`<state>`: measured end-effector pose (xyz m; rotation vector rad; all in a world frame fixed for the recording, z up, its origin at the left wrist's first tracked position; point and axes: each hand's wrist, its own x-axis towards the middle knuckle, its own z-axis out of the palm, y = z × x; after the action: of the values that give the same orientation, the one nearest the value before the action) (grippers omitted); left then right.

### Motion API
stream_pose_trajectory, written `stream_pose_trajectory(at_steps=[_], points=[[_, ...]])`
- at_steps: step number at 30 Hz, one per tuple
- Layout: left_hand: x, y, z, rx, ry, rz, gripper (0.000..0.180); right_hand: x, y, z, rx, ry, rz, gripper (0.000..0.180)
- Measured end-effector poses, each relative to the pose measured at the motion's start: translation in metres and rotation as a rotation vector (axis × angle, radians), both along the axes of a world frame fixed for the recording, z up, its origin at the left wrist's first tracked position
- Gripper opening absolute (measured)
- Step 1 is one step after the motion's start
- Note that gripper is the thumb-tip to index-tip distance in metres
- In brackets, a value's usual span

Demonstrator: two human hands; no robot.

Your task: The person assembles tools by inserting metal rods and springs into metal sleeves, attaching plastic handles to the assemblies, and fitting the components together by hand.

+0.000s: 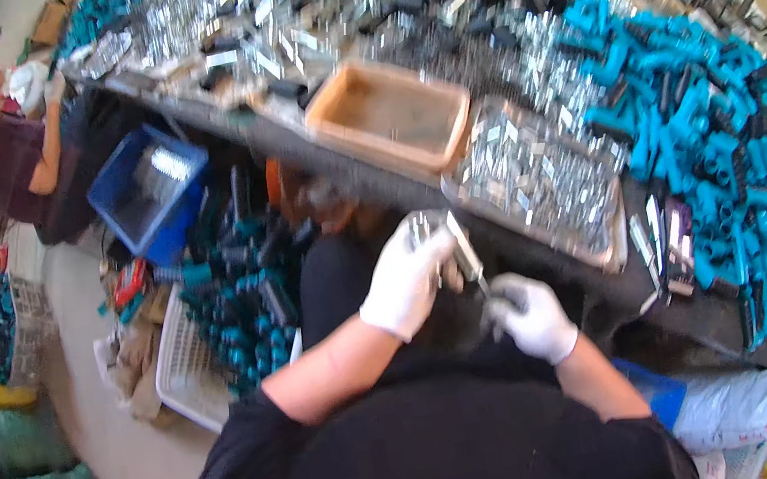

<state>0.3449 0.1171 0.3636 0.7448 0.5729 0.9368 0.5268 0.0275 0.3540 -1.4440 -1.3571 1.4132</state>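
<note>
My left hand (pixel 410 278), in a white glove, is closed around a slim pale metal piece (pixel 463 246) in front of my torso. A thin shiny tip reaches from the lower end of that piece toward my right hand (pixel 530 316). My right hand wears a white glove with dark fingertips, and its fingers are curled in a pinch. What it holds is mostly hidden and blurred. Both hands are just off the near edge of the workbench, below a tan plastic tub (pixel 389 122) and a clear tray of small metal parts (pixel 536 178).
Shiny metal pieces (pixel 304 9) cover the bench, with a heap of teal plastic housings (pixel 699 126) at right. Left of my legs stand a blue bin (pixel 150 187) and a white basket (pixel 184 369) beside dark teal parts. A person (pixel 20 158) stands at far left.
</note>
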Motion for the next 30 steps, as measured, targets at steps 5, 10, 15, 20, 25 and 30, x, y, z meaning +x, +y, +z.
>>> stream_pose_trajectory(at_steps=[5, 10, 15, 20, 25, 30], points=[[-0.011, 0.013, -0.011, -0.182, -0.169, 0.152, 0.033, -0.004, 0.001, 0.010, -0.071, 0.064, -0.008, 0.019], [-0.018, 0.025, -0.013, -0.281, -0.338, 0.221, 0.026, -0.005, -0.007, 0.008, -0.116, 0.091, 0.002, 0.020], [-0.019, 0.025, -0.011, -0.177, -0.361, 0.231, 0.022, -0.005, -0.010, 0.015, -0.162, 0.108, 0.082, 0.023], [-0.012, 0.022, -0.008, -0.151, -0.401, 0.174, 0.022, -0.003, -0.010, 0.017, -0.202, 0.111, 0.149, 0.026], [0.003, -0.004, 0.001, -0.036, -0.140, 0.046, 0.031, 0.000, -0.008, 0.011, -0.207, 0.172, 0.137, 0.029], [0.017, -0.031, -0.003, 0.157, 0.034, -0.251, 0.047, 0.009, -0.017, 0.002, -0.105, 0.343, 0.058, 0.035]])
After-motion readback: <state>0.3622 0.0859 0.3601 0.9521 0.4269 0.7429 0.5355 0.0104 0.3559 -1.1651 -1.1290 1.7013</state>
